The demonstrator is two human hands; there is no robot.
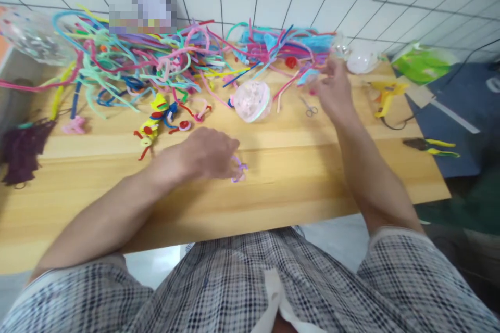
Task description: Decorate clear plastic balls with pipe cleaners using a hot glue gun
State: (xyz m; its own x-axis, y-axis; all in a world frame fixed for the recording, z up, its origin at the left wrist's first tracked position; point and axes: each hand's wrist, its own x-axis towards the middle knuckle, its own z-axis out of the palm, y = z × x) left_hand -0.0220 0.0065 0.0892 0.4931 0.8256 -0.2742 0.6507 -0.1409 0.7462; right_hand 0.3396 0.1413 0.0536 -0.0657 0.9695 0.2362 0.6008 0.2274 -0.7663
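Low over the middle of the wooden table, my left hand (209, 152) is closed, its fingers pinching a small bent purple pipe cleaner (239, 170). My right hand (335, 88) reaches to the back right, at the end of a heap of blue, pink and purple pipe cleaners (289, 44). Motion smears its fingers, so whether they grip anything cannot be made out. Small scissors (311, 110) lie just left of the right wrist. Between the hands sits a clear round ball (253, 101) with pale pink contents.
A tangle of coloured pipe cleaners (144, 57) covers the back left, with a yellow, red and blue pipe-cleaner figure (156, 119) before it. At right lie a yellow glue gun (385, 96) and yellow-handled pliers (432, 147). A dark purple tasselled piece (25, 153) rests far left.
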